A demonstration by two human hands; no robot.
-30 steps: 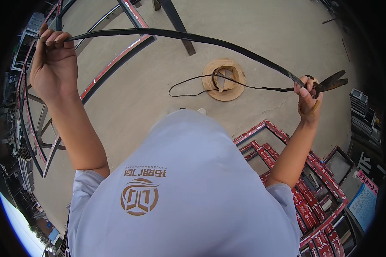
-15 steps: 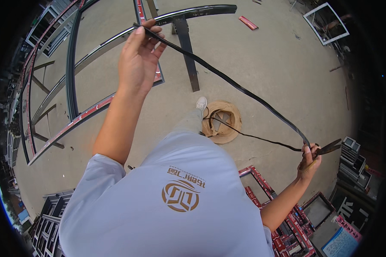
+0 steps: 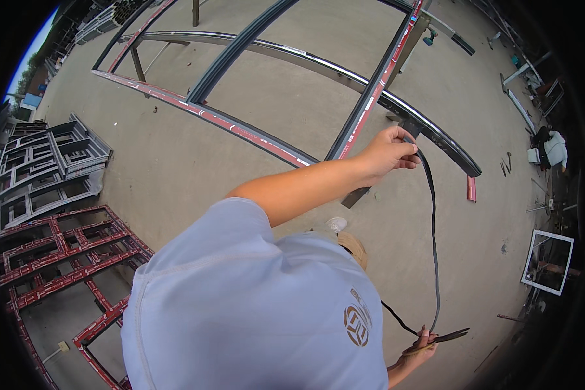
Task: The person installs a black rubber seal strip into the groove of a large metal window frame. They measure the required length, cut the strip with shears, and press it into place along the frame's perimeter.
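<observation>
My left hand (image 3: 396, 153) pinches one end of a long black rubber strip (image 3: 434, 240), close to the corner of a large window frame (image 3: 240, 132) wrapped in red and white film. From there the strip bows down to my right hand (image 3: 419, 354), low in the view. My right hand is closed around a pair of scissors (image 3: 452, 336), whose dark blades point right, and it also grips the strip. Another length of strip (image 3: 400, 318) runs from that hand back behind my shirt. A tan straw hat (image 3: 353, 250) on the floor is partly hidden by my body.
Below the frame, a long curved metal rail (image 3: 429, 123) rests on a dark support. Red-filmed frames (image 3: 65, 276) and grey frames (image 3: 52, 159) are stacked at left. On the right are a white square frame (image 3: 547, 262) and a green power drill (image 3: 429, 37) farther back.
My view has turned left, so the large frame now sits farther right. My left hand has shifted right in view, still holding the strip, which now hangs in a looser bow.
</observation>
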